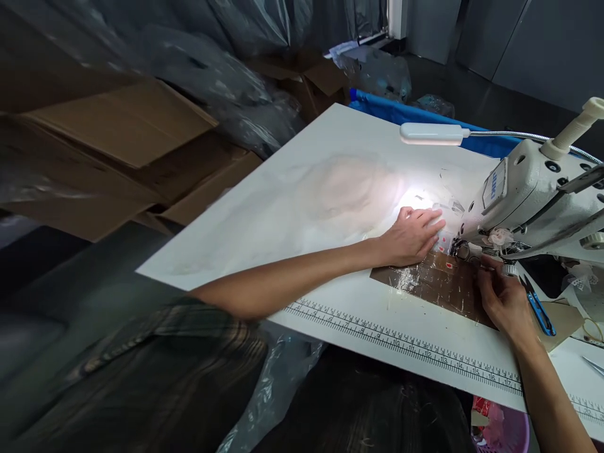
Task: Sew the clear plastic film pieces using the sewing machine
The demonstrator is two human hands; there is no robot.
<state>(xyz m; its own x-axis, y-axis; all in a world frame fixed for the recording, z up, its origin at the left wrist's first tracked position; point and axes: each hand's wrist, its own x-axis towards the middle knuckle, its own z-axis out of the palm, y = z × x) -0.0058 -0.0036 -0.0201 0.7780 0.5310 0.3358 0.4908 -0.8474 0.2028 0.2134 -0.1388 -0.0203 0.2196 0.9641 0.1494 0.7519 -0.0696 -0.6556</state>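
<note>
A white sewing machine point(523, 182) stands at the right of the white table. My left hand point(413, 238) lies palm down with its fingers stretched out, left of the needle area. Under its fingertips is a thin, pale piece with small red marks point(443, 241), apparently fabric. Beside the presser foot, my right hand point(506, 296) has its fingers curled and thumb pressed in; what they hold, if anything, is hidden. A brown, shiny plate point(429, 286) lies below both hands. Blue thread snips point(539, 307) rest right of my right hand.
A lamp point(433, 133) on a bendable neck lights the table point(264, 207). A printed ruler point(401, 340) runs along the front edge. Cardboard boxes point(127, 126) and plastic sheeting point(202, 69) are at the left. A pink basket point(512, 431) stands below the table.
</note>
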